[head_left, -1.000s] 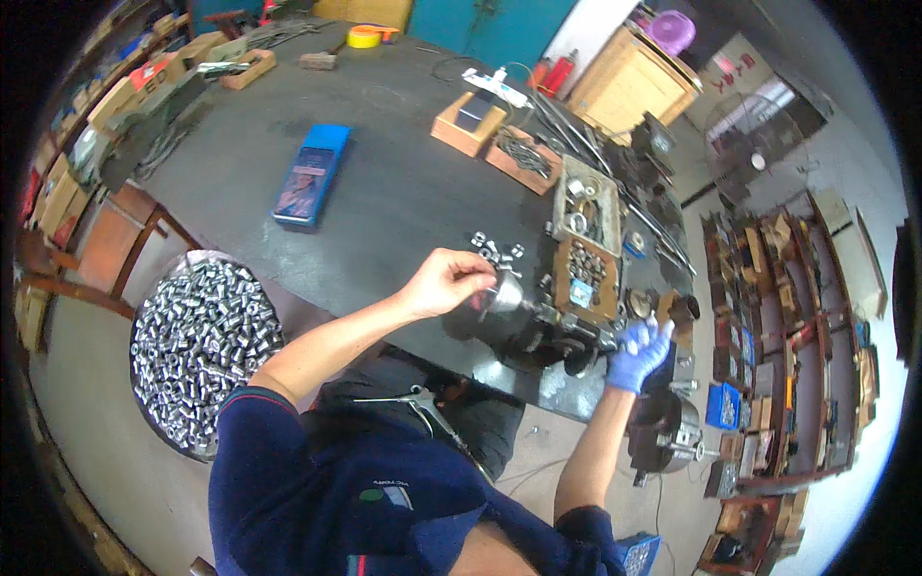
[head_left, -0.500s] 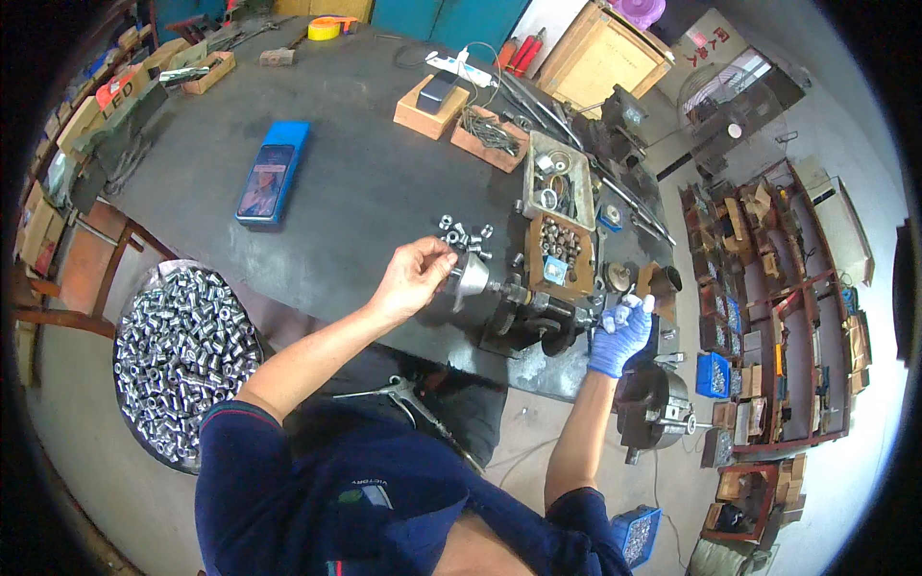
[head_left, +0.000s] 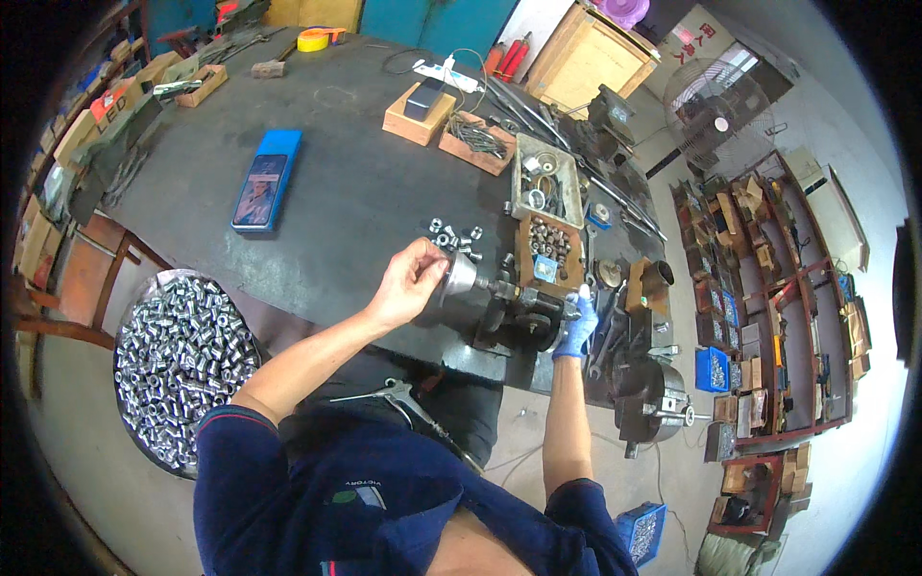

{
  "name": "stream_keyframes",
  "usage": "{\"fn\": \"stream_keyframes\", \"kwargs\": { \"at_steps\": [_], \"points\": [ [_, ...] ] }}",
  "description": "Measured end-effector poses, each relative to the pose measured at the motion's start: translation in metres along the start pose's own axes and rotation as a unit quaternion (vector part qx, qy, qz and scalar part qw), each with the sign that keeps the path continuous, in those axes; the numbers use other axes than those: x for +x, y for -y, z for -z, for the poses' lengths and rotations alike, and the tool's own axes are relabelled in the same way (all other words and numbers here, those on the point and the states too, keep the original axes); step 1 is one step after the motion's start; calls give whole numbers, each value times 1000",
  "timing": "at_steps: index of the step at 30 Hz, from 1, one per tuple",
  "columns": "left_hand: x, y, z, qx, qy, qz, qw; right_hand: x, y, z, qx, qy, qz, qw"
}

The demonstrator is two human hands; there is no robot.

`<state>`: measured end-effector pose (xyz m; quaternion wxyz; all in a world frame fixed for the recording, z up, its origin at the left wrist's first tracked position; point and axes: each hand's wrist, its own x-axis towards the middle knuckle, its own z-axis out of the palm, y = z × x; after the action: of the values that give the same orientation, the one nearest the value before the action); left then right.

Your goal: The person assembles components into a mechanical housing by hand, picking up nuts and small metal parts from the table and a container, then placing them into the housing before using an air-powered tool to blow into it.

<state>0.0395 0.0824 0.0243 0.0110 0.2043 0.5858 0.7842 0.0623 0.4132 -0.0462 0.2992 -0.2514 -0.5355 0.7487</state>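
Note:
A metal spindle fixture [head_left: 519,300] with a cone-shaped silver head [head_left: 462,274] is mounted near the table's front edge. Bare, my left hand [head_left: 411,280] is at the left face of that head, thumb and fingers pinched together; whatever is between them is hidden. In a blue glove with pale fingertips, my right hand [head_left: 580,326] closes around the fixture's right end, beside a dark round wheel [head_left: 540,332]. Just beyond my left hand lies a small group of shiny metal fittings [head_left: 455,236].
A large round container heaped with metal fittings [head_left: 182,370] stands left of the table. Behind the fixture are a wooden box of small parts [head_left: 551,240] and a grey tray [head_left: 520,182]. A phone [head_left: 259,187] on a blue box lies farther back. A dark vise-like machine [head_left: 653,398] stands right.
My gloved right hand has moved left onto the fixture's right end; before, it was raised apart from it. My left hand stays pinched at the cone-shaped head. The view has shifted slightly.

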Motion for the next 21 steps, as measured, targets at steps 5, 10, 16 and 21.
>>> {"fn": "stream_keyframes", "kwargs": {
  "at_steps": [5, 10, 16, 21],
  "points": [
    [-2, 5, -3, -5, -14, -24, 1000, -57, 12, 9, 125, 24, -72, 989],
    [1, 4, -9, 1, -19, -25, 999, -82, 28, 34, 147, -4, -56, 987],
    [2, 5, -13, 63, -51, -38, 996, -98, 52, 41, 159, 45, -47, 985],
    [-3, -2, -8, 114, -53, -33, 992, -102, 54, 33, 128, 54, 1, 990]
  ]
}}
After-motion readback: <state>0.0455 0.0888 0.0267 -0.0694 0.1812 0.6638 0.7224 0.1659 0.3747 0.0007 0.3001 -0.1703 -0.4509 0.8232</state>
